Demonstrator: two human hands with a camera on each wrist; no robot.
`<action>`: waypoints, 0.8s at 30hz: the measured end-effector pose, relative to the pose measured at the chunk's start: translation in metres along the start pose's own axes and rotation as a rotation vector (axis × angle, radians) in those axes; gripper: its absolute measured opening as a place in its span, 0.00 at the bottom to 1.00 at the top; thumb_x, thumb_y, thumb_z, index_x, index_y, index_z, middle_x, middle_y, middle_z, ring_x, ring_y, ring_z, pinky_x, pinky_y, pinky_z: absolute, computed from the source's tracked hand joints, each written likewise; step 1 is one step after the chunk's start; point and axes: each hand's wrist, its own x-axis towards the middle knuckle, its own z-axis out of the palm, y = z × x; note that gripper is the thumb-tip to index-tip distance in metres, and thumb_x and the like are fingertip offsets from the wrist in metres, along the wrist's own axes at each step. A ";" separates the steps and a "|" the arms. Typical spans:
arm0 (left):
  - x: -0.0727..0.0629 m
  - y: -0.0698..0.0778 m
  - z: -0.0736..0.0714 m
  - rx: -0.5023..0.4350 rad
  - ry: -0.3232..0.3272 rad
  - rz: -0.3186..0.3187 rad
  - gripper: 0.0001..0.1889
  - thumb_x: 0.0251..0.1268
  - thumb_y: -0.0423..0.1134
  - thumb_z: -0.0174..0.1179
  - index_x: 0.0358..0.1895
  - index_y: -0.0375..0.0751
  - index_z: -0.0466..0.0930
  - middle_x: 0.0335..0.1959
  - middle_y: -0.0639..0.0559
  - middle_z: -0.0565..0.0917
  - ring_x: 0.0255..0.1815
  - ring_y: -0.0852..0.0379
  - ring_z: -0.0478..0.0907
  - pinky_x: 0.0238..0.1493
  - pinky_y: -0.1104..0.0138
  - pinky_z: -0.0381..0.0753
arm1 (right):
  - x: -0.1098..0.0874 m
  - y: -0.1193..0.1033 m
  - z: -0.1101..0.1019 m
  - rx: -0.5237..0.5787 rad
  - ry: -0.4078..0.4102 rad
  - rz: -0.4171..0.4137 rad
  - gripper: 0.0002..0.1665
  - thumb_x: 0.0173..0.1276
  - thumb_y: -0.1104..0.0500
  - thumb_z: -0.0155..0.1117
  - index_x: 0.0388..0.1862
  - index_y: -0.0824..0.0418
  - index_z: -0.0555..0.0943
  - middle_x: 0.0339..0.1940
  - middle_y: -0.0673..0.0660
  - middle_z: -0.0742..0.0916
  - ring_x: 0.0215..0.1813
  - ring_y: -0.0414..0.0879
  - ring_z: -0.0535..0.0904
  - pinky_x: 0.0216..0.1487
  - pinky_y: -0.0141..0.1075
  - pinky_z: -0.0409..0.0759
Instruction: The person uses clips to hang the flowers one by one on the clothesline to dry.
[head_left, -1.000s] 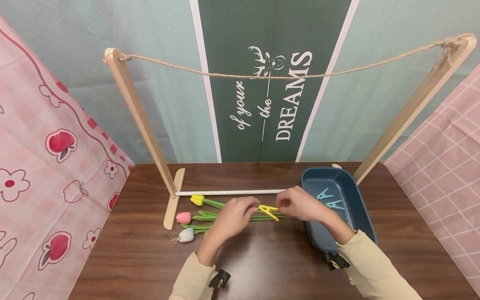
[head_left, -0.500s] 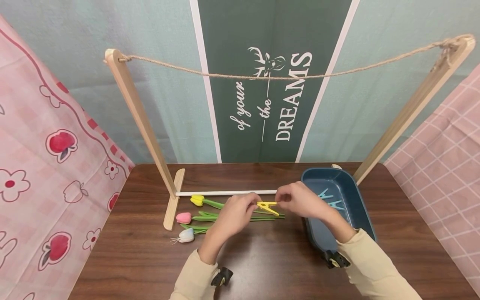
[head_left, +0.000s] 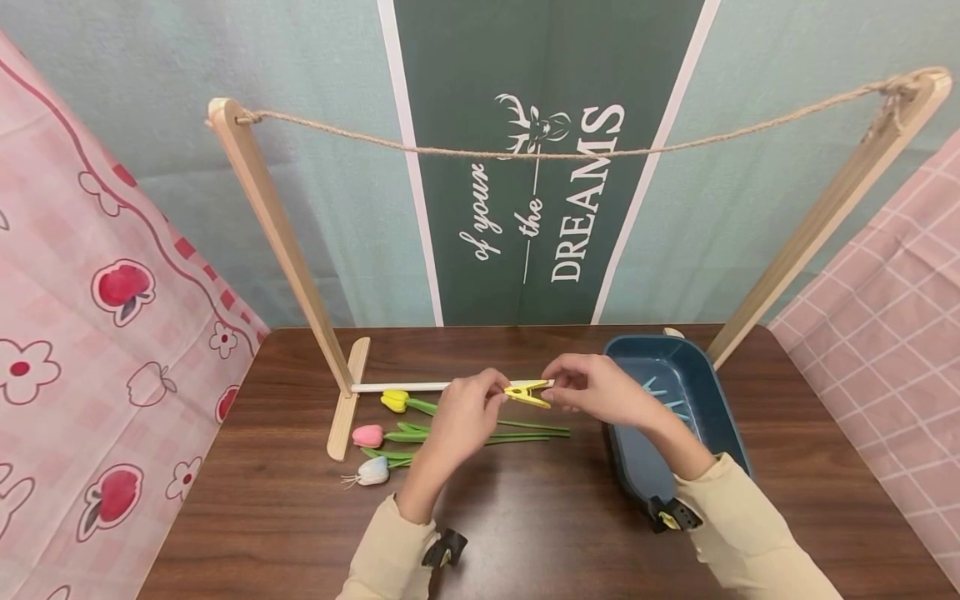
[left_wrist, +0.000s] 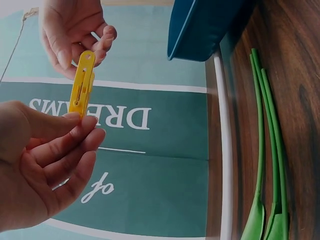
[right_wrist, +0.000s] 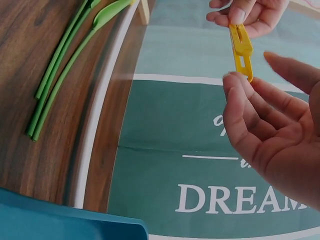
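The left hand (head_left: pixel 465 414) pinched a slim, slotted yellow clothespin (head_left: pixel 527 392) over a wood-grained table (head_left: pixel 540 533); the right hand (head_left: pixel 603 390) was slack, fingertips at the clothespin's end.

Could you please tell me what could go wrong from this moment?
The yellow plastic clothespin may slip: the left hand pinches one end, while the right thumb stands apart. It could fall on the green-stemmed tulips.

The right forearm crosses the blue rectangular tray and might bump it.
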 end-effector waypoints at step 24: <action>0.002 -0.002 -0.005 0.016 -0.032 -0.034 0.02 0.56 0.29 0.60 0.33 0.37 0.80 0.25 0.52 0.82 0.22 0.61 0.76 0.26 0.70 0.74 | 0.006 0.005 0.002 -0.024 -0.016 -0.003 0.19 0.52 0.65 0.70 0.42 0.69 0.76 0.24 0.50 0.81 0.27 0.41 0.76 0.30 0.33 0.75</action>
